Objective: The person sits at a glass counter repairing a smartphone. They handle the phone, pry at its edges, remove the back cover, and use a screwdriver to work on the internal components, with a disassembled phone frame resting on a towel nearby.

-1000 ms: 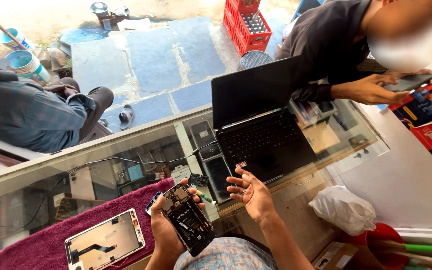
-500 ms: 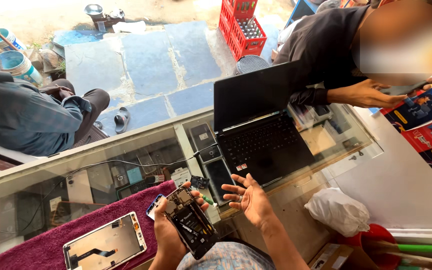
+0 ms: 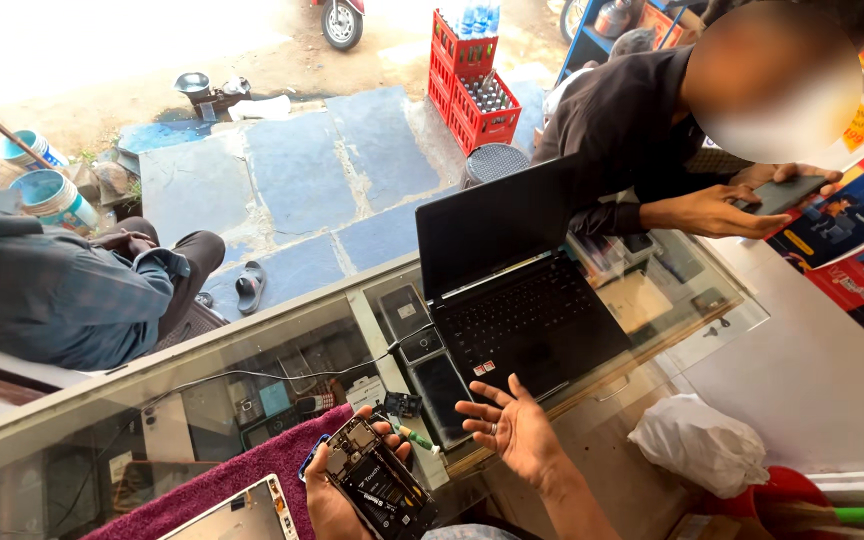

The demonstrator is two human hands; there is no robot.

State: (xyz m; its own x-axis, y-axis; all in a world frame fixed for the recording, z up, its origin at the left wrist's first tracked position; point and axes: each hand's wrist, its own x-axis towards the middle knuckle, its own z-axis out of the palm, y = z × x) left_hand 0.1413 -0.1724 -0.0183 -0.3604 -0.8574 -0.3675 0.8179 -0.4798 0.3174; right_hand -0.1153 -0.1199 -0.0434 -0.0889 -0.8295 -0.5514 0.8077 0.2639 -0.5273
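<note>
at the bottom edge of the view, the left hand (image 3: 337, 500) is wrapped around an opened phone (image 3: 382, 485), back cover off, dark circuit boards facing up. the phone sits tilted in the palm, just above the near edge of a glass counter (image 3: 282, 360). beside it the right hand (image 3: 512, 430) hovers with palm up and fingers spread, holding nothing, a ring on one finger. just under the left hand lies a maroon cloth (image 3: 222, 480), and on it a flat white phone panel (image 3: 232, 515), partly cut off by the frame. between the two hands, a small circuit part (image 3: 402, 405) and a green-tipped tool (image 3: 414, 437) rest on the glass. past the right hand, an open black laptop (image 3: 512, 290) stands on the counter, its screen dark. to the right, a white plastic bag (image 3: 697, 445) lies low beside the counter. farther back, across the counter, a person in a dark shirt (image 3: 622, 130) leans over it, holding a dark phone (image 3: 787, 192). on the far left, another person in a checked shirt (image 3: 52, 295) sits outside, beyond them red bottle crates (image 3: 477, 75) on the pavement.
</note>
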